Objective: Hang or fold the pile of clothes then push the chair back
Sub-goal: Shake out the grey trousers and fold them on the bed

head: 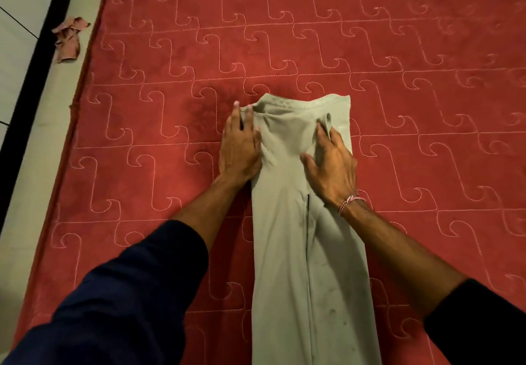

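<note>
A red quilted mattress [398, 51] with light curly stitching fills most of the view. On it lies a pale grey-green garment [307, 250], folded into a long narrow strip, its waistband end at the far side. The left hand [239, 148] rests flat at the garment's left edge, partly on the mattress. On the pale floor [25, 3] beside the mattress lies a small crumpled pink cloth [68, 40]

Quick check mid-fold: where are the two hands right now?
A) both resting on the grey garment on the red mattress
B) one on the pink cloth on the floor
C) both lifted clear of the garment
A: the left hand and right hand lie on the grey garment, spread over the red mattress.
</note>
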Tool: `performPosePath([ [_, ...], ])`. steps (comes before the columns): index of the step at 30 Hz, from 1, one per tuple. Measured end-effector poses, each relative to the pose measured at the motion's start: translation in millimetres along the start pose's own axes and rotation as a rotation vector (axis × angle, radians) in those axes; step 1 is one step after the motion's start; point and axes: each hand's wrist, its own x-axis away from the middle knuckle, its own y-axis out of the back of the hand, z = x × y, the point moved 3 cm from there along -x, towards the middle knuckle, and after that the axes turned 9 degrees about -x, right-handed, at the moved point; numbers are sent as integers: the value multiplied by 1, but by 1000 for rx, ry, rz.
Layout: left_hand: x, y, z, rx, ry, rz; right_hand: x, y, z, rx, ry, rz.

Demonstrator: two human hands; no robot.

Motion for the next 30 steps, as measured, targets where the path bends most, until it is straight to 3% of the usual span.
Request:
performPosePath([
  [3, -20, 13, 3, 199, 312, -113, -2, -3, -1, -7, 32, 9],
  [9, -57, 23, 15, 443, 598, 93, 3, -4, -1, -55, 61, 10],
  [14, -48, 22, 5, 537, 571, -24, 10, 0, -3, -47, -20, -33],
  [18, -34, 14, -4, 411, 542, -152, 9, -2, -5, 12, -35, -17],
  [23, -26, 20, -9, 279, 536, -171, 7, -1, -7, -41, -45, 35],
  [25, -17, 22, -12, 113, 408, -285, 10, 1, -6, -122, -52, 46],
  [27, 0, 15, -23, -124, 93, -395, 16, 3, -5, -204, -70, 33],
  [30, 33, -4, -47, -91, -390, -286, 24, 7, -3, -306, -95, -68],
])
